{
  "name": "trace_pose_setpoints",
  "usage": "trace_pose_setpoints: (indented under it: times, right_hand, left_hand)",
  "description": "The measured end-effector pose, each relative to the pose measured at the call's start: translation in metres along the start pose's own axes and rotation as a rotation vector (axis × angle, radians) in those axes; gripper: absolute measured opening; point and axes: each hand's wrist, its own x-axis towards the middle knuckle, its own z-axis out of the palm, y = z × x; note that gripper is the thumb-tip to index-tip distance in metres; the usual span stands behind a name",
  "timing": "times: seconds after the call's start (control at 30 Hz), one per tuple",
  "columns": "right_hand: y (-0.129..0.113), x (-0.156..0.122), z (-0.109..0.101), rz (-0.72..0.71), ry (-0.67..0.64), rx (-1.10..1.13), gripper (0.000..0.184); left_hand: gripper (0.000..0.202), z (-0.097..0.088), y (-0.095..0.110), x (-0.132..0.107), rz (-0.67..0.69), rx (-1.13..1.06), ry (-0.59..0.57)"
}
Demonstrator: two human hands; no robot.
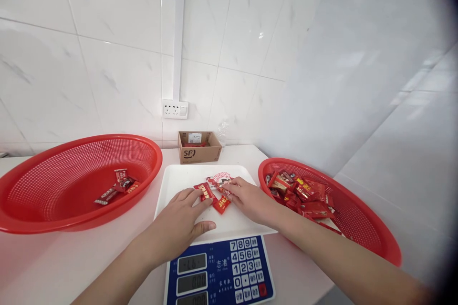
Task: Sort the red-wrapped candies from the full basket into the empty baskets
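A blue electronic scale (pixel 220 271) with a white weighing tray (pixel 179 181) stands in front of me. Several small red snack packets (pixel 216 193) lie on the tray. My left hand (pixel 182 226) rests flat on the tray, fingers stretched out, fingertips touching a red packet (pixel 204 191). My right hand (pixel 248 198) lies over the packets from the right, fingers spread on them; whether it grips one is not clear.
A large red mesh basket (pixel 43 209) at the left holds a few packets (pixel 119 186). Another red basket (pixel 361 228) at the right holds many red packets (pixel 304 195). A small cardboard box (pixel 198 150) stands behind the tray by the tiled wall with a socket (pixel 175 109).
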Motion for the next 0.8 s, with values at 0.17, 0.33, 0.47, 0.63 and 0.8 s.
trace_pose_setpoints:
  times: [0.17, 0.33, 0.47, 0.63, 0.8]
  right_hand:
    - [-0.004, 0.001, -0.002, 0.018, -0.029, -0.040, 0.032]
    - [-0.006, -0.003, -0.012, 0.023, -0.030, -0.009, 0.035]
    - [0.015, -0.016, -0.039, 0.208, 0.102, -0.019, 0.033]
    - [0.070, -0.040, -0.051, 0.484, 0.059, -0.057, 0.024]
    - [0.112, -0.067, -0.013, 0.368, -0.077, 0.108, 0.025]
  left_hand:
    - [0.049, 0.000, -0.002, 0.000, 0.005, 0.012, 0.021]
    - [0.051, 0.000, -0.001, -0.001, 0.001, 0.006, -0.008]
    - [0.052, -0.005, -0.004, -0.001, -0.033, 0.001, 0.046]
    - [0.048, -0.014, -0.009, 0.000, -0.062, -0.020, 0.286]
    - [0.041, -0.015, -0.010, -0.001, -0.055, -0.046, 0.388]
